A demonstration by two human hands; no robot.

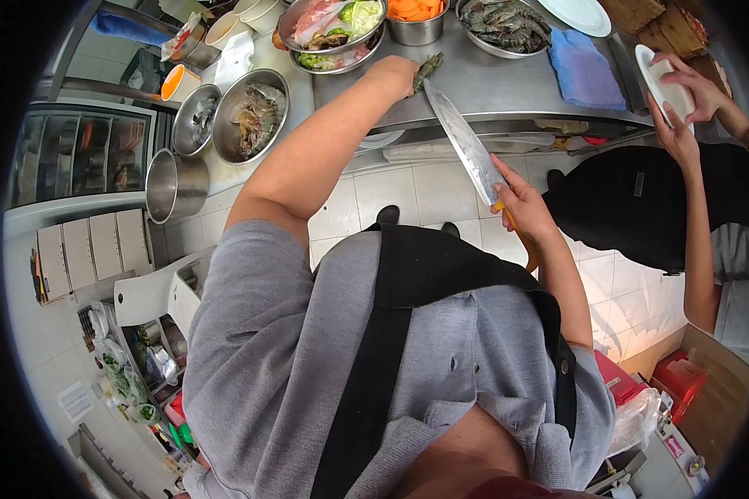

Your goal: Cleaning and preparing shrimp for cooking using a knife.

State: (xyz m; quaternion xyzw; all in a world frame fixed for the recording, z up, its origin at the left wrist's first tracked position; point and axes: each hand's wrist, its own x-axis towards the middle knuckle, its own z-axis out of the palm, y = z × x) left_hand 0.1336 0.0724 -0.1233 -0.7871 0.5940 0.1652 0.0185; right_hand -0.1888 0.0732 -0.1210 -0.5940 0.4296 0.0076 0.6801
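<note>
My left hand [396,78] is closed on a raw grey-green shrimp [428,70] at the front edge of the steel counter [483,90]. Part of the shrimp sticks out past my fingers toward the right. A large knife [460,140] with a broad blade and a yellow handle is gripped in my right hand [523,200]. Its tip points up and left, close to the shrimp; whether they touch I cannot tell. Left of my forearm, a steel bowl [284,100] holds shrimp pieces. More whole shrimp [504,25] fill a bowl at the back.
Bowls of meat and vegetables [334,23] and a pot of sliced carrots [416,10] stand at the back. A blue cloth [587,70] lies right of the shrimp bowl. At right, a co-worker in a black apron [641,204] holds a white plate [653,71]. An empty-looking steel pot [177,186] sits left.
</note>
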